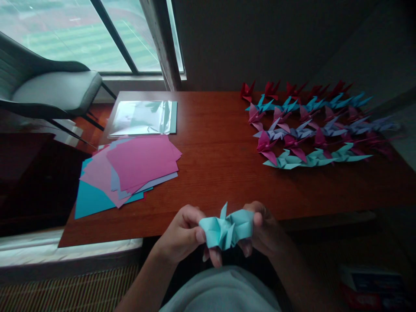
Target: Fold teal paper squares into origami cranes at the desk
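Observation:
A light blue folded paper piece [227, 227] is held just in front of the wooden table's near edge [208, 173], above my lap. My left hand [183, 236] pinches its left end, thumb on top and fingers curled beneath. My right hand [263, 229] grips its right end the same way. A small point of the paper sticks up in the middle between my two hands.
A fanned stack of pink, lilac and blue paper sheets [126, 171] lies at the table's left, with a clear plastic sleeve [143, 118] behind it. Rows of several finished paper cranes [312, 125] fill the right back. A grey chair [48, 89] stands by the window.

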`<state>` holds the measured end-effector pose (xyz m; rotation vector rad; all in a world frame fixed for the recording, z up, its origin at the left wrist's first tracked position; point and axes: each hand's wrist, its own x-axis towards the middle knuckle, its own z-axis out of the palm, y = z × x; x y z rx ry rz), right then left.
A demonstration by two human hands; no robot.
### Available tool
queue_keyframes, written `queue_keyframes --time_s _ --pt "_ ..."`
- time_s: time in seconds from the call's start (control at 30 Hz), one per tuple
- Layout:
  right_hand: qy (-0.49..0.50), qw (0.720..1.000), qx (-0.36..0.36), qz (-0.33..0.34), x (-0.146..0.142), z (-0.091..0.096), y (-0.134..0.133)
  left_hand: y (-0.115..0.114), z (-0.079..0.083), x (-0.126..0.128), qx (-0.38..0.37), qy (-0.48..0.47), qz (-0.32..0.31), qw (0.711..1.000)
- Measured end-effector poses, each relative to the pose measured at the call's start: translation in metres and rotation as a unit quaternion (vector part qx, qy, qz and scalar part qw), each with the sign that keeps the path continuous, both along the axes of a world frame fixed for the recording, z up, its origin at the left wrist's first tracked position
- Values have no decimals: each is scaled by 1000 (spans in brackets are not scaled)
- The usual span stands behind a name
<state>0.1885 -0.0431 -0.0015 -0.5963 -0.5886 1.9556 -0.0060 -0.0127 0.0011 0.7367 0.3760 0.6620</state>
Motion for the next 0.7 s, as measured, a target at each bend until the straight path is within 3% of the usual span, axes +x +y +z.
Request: queue_keyframes --time_s 0.17,0.3,0.5,0.6,0.7 --pt "-57 998 -4 -13 6 4 3 4 1 -7 -18 26 -8 999" --pt "-96 995 9 -13 11 7 5 11 10 -13 -11 103 -30 994" --pt "-181 979 91 11 23 14 10 18 23 -12 27 196 -18 980" --pt "-259 953 148 52 29 20 12 19 25 -9 51 226 -18 973" --pt "-385 899 198 62 34 29 13 20 26 -7 126 269 -29 954"
